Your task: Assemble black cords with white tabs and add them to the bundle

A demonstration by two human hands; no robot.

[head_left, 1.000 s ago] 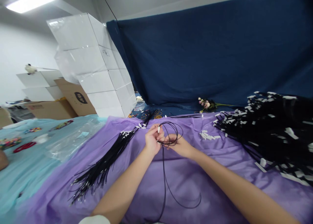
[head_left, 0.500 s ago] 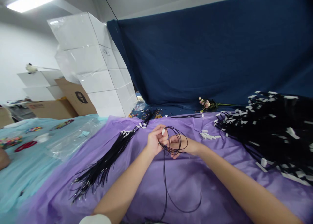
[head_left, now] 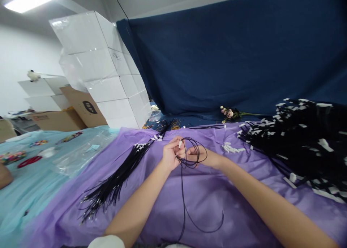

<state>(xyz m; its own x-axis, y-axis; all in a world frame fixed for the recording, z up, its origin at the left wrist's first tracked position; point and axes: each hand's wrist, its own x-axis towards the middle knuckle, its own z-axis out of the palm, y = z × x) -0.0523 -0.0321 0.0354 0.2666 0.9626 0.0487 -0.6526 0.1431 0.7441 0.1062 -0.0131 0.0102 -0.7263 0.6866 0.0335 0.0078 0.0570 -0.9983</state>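
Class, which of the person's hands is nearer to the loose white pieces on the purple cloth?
The right. The right hand is just left of the loose white pieces; the left hand is farther left.

A workroom, by the stacked white boxes [head_left: 108, 71]; bundled black cords [head_left: 121, 172] lie on cloth-covered surfaces [head_left: 151, 212].

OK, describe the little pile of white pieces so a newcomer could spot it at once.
On the purple cloth, look between the right hand and the big black heap. There, nearer than the pink flowers, lies the little pile of white pieces. Unlike the white tags in the heap, they show no black strands attached.
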